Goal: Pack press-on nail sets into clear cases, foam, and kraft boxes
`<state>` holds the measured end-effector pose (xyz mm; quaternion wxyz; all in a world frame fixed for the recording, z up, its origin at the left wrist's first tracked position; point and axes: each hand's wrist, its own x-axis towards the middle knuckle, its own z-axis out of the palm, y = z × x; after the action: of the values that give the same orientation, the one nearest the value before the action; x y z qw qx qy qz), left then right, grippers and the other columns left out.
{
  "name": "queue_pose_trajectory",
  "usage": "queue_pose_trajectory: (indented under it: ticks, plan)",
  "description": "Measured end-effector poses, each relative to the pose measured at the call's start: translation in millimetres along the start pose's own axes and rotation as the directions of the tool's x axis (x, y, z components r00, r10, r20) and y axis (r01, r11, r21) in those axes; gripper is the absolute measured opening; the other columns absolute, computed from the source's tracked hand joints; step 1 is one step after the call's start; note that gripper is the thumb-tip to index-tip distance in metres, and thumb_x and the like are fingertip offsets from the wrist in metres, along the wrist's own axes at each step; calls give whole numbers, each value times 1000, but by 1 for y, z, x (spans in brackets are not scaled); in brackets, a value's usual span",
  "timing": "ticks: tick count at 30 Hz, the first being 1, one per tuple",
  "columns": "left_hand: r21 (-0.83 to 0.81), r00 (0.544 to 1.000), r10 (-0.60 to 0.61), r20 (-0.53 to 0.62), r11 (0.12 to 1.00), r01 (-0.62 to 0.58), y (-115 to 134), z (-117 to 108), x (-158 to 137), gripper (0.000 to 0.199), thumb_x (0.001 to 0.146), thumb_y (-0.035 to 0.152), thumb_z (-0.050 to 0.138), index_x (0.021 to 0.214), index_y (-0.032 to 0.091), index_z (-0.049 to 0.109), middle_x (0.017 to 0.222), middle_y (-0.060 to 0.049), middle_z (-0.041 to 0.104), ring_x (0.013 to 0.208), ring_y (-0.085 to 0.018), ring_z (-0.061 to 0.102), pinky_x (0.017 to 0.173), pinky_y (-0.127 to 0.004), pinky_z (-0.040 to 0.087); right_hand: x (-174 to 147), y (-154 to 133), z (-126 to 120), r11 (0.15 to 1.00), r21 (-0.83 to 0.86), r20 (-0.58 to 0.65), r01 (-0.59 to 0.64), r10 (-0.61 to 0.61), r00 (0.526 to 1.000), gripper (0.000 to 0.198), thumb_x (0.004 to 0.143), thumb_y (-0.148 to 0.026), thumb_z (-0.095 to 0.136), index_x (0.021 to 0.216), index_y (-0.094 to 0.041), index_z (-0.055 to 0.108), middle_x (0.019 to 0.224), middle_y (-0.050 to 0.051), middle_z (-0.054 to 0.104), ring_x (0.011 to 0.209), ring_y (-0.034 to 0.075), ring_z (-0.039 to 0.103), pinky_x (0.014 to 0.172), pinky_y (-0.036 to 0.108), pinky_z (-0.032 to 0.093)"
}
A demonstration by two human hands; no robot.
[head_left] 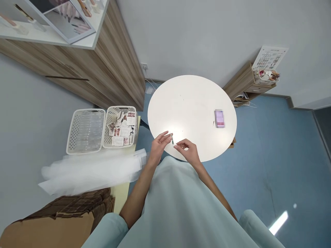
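Observation:
My left hand [158, 146] is above the near edge of the white oval table [191, 89]. Between its thumb and fingers it pinches a small, slim green piece [172, 140], too small to name more exactly. Close by on the right, my right hand [189, 151] has its fingers bent, with thumb and fingertips close together just beside the green piece. Whether anything tiny sits between those fingertips cannot be made out. Farther right on the tabletop lies a blurred purple packet [219, 118], with a small dark bit [213, 123] beside it.
To the left, a white basket of printed packets [121, 131] stands beside a basket of clear plastic pieces [89, 129]. White translucent sheets [95, 170] and folded cardboard [57, 224] lie nearer. A wooden cabinet [103, 69] and a small shelf unit [241, 81] flank the table.

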<state>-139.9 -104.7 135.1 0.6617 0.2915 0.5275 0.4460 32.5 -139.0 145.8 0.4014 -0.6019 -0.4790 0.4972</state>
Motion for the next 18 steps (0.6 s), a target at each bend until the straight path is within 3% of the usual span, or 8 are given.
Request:
queue_pose_trajectory:
  ticks: [5,9,13,18]
  plan:
    - [45,999,26,-37,999,-25,-2,0,4,66,74,47,92,129,16,71,132,-19,75,133,-34,66,115,-51,49,-1,-6,10,981,-164,1,106,-107,994,24,92,-47,73,80,-27,74,84,2,75,75,19,67,74,36,55]
    - [74,996,52,-66,996,-47,-2,-4,8,60,74,47,92,123,17,74,132,-17,75,131,-33,67,114,-49,50,3,-5,9,974,-198,-52,109,-122,991,20,93,-40,67,81,-27,73,84,2,76,76,20,69,74,37,56]
    - [98,988,88,-124,992,-76,-3,-9,10,49,75,51,90,108,17,77,115,-14,78,111,-28,72,102,-45,55,11,1,3,996,-87,-125,-28,17,992,18,89,-42,70,83,-25,73,87,3,76,81,22,71,76,36,57]
    - [88,990,88,-106,993,-79,-1,-13,11,45,74,51,91,100,18,76,99,-10,76,93,-22,70,88,-39,55,17,11,-3,979,114,-40,-169,175,984,25,85,-48,75,82,-24,73,82,4,76,80,23,73,80,38,58]
